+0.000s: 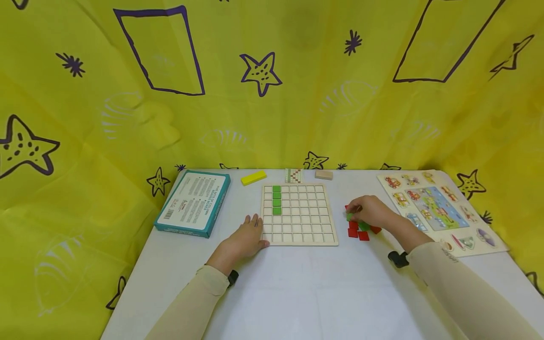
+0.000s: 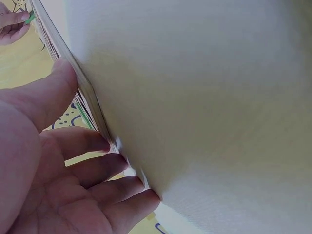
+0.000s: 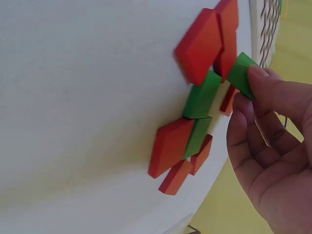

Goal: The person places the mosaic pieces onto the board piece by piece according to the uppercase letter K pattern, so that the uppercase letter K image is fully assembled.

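Observation:
A wooden grid board [image 1: 301, 226] lies in the middle of the table, with a column of several green tiles [image 1: 276, 199] in its upper left squares. My left hand [image 1: 243, 240] rests at the board's lower left edge. In the left wrist view its thumb touches the board's side, and the loosely bent fingers touch the table. To the right of the board, my right hand [image 1: 374, 211] pinches a green square tile [image 3: 240, 74] between thumb and fingers, raised over the loose pile. Several red tiles [image 3: 201, 48] and a few green tiles [image 3: 202, 97] lie beneath it.
A teal box [image 1: 193, 203] lies at the left. Behind the board are a yellow block [image 1: 253, 177], a small pattern card [image 1: 294, 176] and a wooden block [image 1: 324, 175]. A picture puzzle board [image 1: 439, 212] lies at the right. A yellow curtain [image 1: 297, 118] hangs behind the table.

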Demonstrator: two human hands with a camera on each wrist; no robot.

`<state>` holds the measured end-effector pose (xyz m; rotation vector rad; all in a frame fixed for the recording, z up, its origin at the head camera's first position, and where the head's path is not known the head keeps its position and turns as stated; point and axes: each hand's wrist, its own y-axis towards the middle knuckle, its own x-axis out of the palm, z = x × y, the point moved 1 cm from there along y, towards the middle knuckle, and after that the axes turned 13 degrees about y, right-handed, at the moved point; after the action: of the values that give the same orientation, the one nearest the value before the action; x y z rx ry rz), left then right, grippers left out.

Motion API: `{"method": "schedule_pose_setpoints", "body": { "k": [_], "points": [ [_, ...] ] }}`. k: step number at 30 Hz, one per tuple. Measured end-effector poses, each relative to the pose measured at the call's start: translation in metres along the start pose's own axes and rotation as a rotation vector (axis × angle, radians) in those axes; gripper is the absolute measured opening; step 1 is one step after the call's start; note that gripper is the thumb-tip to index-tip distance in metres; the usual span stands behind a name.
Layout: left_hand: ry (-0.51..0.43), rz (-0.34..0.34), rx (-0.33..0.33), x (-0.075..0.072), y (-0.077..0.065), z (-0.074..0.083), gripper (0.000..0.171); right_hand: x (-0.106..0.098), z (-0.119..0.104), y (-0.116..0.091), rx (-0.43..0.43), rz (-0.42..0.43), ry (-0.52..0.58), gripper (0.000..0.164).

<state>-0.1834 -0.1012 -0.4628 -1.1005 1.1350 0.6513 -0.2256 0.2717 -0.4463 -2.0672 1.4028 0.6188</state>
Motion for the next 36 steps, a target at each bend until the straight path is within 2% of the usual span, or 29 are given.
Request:
{"method": "schedule_pose_setpoints", "body": {
  "k": [5,13,23,36],
  "points": [
    [0.003,0.01,0.005,0.001,-0.001,0.0,0.081,-0.003,-0.008,0.002,0.009,-0.012,0.052,0.01],
    [-0.003,0.011,0.007,0.001,-0.001,0.0,0.08,0.0,-0.018,0.011,-0.054,0.024,0.044,0.01],
    [-0.002,0.004,-0.001,0.0,-0.002,0.001,0.08,0.009,-0.037,0.024,-0.045,0.027,0.086,0.012],
    [-0.002,-0.007,-0.003,-0.002,-0.002,0.0,0.08,0.028,-0.062,0.038,-0.088,0.004,0.126,0.013]
  ]
}}
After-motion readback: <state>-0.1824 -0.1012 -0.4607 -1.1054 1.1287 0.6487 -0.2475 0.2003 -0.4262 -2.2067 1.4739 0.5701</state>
